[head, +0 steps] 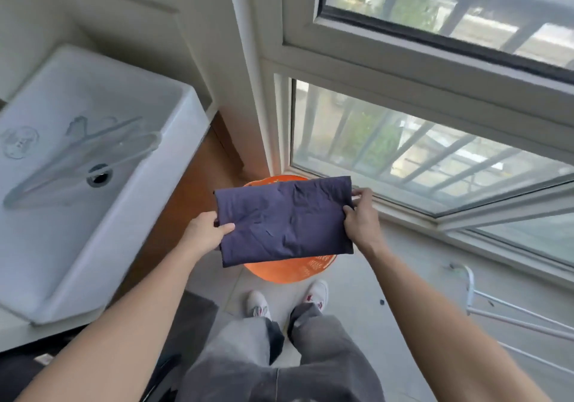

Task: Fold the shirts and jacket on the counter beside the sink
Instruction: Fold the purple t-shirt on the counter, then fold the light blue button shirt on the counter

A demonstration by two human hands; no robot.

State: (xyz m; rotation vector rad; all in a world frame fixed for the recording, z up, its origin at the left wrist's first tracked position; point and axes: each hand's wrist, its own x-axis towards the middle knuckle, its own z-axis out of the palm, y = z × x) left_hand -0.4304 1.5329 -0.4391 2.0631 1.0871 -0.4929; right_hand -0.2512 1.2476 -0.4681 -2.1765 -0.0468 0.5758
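Two pale hangers [84,150] are seen lying inside the white sink [174,140] at the far left, near the drain [98,175]. Just right of the sink, a strip of brown counter [189,184] is visible. Further right, the left hand [205,233] is closed on the left edge of a folded navy shirt [284,218], with the thumb laid on top of the cloth. The shirt is held flat in the air as a creased rectangle, above an orange basket [292,269] that stands on the tiled floor by the window [435,159]. Its right edge is pinched by the right hand [362,218], the fingers curled over the far corner. Grey trousers and white shoes [316,293] are seen below. A white wire rack [509,311] is partly seen at the far right.
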